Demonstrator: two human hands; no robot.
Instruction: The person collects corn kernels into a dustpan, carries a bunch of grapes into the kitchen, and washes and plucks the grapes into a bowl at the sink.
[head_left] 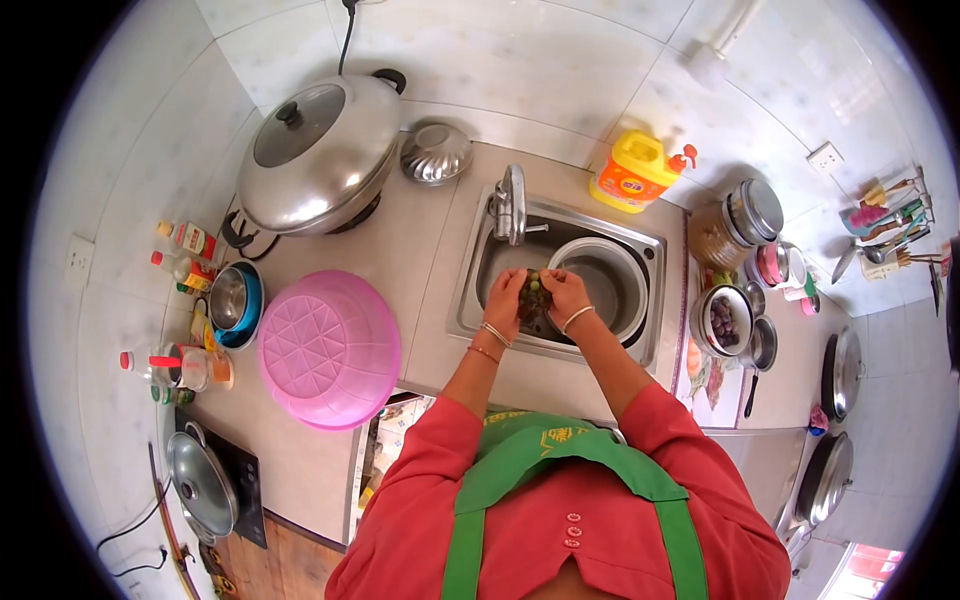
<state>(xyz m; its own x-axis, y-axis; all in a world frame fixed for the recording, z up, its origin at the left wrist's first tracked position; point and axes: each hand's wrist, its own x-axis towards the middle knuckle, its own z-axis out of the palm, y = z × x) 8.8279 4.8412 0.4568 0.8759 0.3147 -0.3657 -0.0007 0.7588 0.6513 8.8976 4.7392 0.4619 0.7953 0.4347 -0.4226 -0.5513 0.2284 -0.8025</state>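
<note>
Over the steel sink (655, 262), my left hand (506, 300) and my right hand (569, 294) are closed around a small bunch of grapes (534, 297), green and dark in colour. Fingers of both hands hide part of the bunch. Just beyond my right hand, a round metal basin (618, 258) sits inside the sink. The faucet (513, 205) rises at the sink's back left. To the right of the sink, a bowl (706, 335) holds loose dark purple grapes (724, 320).
Left of the sink lies an upturned pink plastic basin (330, 350). A large lidded electric wok (320, 155) and a fluted metal bowl (436, 153) stand behind. A yellow detergent jug (635, 172) is at the back wall. Pots (755, 210) and a small pan (762, 345) crowd the right.
</note>
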